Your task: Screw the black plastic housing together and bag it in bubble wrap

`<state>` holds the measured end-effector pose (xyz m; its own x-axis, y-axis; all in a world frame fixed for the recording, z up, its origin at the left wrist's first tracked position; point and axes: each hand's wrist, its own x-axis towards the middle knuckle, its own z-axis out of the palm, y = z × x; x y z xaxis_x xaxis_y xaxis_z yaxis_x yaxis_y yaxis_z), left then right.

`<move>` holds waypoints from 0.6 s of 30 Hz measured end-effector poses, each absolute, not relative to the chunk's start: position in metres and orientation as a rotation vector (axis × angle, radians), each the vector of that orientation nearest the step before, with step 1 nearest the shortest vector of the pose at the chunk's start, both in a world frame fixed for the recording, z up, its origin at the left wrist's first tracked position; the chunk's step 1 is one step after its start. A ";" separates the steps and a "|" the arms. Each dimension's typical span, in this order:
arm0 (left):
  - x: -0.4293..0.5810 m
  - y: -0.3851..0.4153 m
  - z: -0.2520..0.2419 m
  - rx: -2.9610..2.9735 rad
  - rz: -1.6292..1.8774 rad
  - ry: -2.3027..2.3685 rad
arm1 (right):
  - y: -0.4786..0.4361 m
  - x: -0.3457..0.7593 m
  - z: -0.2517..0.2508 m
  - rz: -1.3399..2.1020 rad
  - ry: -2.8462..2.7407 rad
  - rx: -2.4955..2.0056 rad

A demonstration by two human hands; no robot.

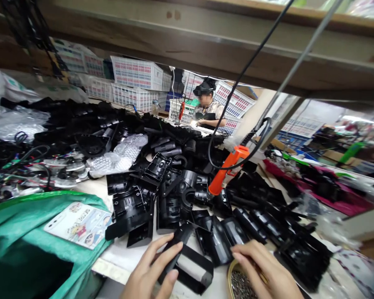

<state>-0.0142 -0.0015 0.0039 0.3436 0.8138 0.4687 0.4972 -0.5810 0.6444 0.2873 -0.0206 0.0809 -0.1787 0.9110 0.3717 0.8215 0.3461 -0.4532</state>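
Note:
My left hand (157,268) grips the left side of a black plastic housing (190,272), its fingers over the top and the thumb nearer me. The housing has a large rectangular opening and lies at the table's front edge. My right hand (264,268) is over a round tin of small screws (241,284), thumb and fingertips pinched together at its far rim. Whatever the pinch holds, if anything, is too small to make out. Beyond both hands hangs an orange electric screwdriver (224,174) on a black cable, tip down among black plastic parts (177,182).
Piles of black housings cover the table. Bubble wrap (121,155) and wired parts (62,168) lie left. A green bag (90,199) with a phone (79,224) on it stands at front left. A shelf beam (174,41) crosses overhead. A person (210,108) works opposite, near white crates (137,74).

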 end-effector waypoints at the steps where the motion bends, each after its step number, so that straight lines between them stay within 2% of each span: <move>1: -0.014 -0.001 0.002 2.276 1.115 1.112 | -0.017 0.277 0.087 0.194 -2.011 -1.452; 6: -0.013 0.001 -0.005 2.357 1.126 1.033 | 0.004 0.228 0.096 0.332 -2.059 -1.276; 13: -0.012 0.000 -0.002 2.315 1.116 1.082 | 0.008 0.201 0.066 0.408 -2.100 -1.284; 18: -0.002 -0.004 -0.008 2.269 1.120 1.109 | 0.003 0.199 0.055 0.343 -2.057 -1.319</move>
<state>-0.0020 -0.0037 -0.0082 0.3721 0.7858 0.4940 0.4863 -0.6184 0.6173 0.1995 0.0026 0.0554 -0.2723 0.8805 0.3880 0.7070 0.4566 -0.5401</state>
